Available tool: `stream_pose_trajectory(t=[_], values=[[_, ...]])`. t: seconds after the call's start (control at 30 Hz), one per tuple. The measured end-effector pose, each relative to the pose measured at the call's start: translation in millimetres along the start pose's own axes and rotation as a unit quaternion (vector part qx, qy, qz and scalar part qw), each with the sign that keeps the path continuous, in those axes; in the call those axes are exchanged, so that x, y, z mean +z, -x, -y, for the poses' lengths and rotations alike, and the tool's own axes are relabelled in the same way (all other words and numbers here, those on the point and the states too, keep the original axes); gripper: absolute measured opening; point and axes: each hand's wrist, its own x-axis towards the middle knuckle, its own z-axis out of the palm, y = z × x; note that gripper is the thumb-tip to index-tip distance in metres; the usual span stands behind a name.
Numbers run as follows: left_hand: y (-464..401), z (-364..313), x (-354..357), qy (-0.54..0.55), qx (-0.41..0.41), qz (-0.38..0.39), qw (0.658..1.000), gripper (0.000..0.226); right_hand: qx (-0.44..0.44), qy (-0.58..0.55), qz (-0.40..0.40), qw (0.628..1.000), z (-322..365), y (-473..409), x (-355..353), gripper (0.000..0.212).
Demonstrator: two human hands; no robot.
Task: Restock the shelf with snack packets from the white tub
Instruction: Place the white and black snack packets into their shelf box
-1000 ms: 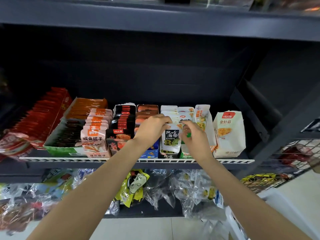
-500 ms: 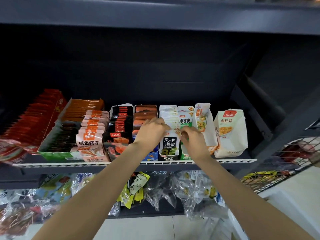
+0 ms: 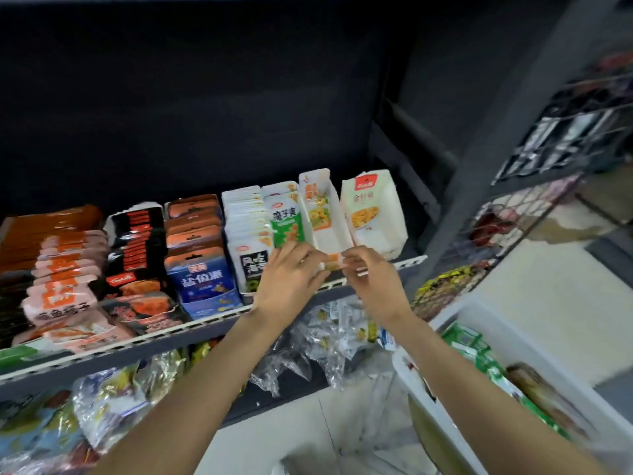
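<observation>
Packets [image 3: 245, 231] stood upright in rows on the shelf [image 3: 212, 327], faces forward, likely so each row fed from the front. Both hands met at an open white box [image 3: 330, 231]: left hand [image 3: 291, 279] and right hand [image 3: 373, 279] each pinched its front edge, fingers curled. Tub [image 3: 455, 323] sat low right, holding green packets.
</observation>
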Motion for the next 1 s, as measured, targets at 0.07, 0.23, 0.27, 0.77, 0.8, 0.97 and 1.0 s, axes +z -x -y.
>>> stream_pose_trajectory(t=[0.07, 0.23, 0.27, 0.77, 0.8, 0.97, 1.0], values=[[4, -33, 30, 0.031, 0.005, 0.043, 0.999, 0.032, 0.048, 0.022, -0.009, 0.999, -32, 26, -21, 0.025], [14, -120, 103, 0.119, 0.000, 0.216, 0.969, 0.028, 0.213, 0.086, -0.004, 0.973, -124, 95, -65, 0.028], [17, -135, 115, 0.125, -0.008, 0.263, 0.957, 0.029, 0.241, 0.110, 0.005, 0.964, -142, 107, -73, 0.030], [46, -205, 197, -0.071, -0.009, 0.397, 0.915, 0.064, 0.256, 0.297, 0.248, 0.886, -264, 168, -64, 0.075], [43, -207, 200, -0.083, -0.008, 0.391, 0.917, 0.061, 0.260, 0.299, 0.245, 0.885, -266, 171, -67, 0.075], [31, -220, 219, -0.083, -0.062, 0.347, 0.932, 0.039, 0.275, 0.281, 0.266, 0.880, -272, 174, -78, 0.070], [31, -221, 222, -0.084, -0.080, 0.329, 0.937, 0.042, 0.277, 0.276, 0.270, 0.880, -272, 173, -79, 0.070]])
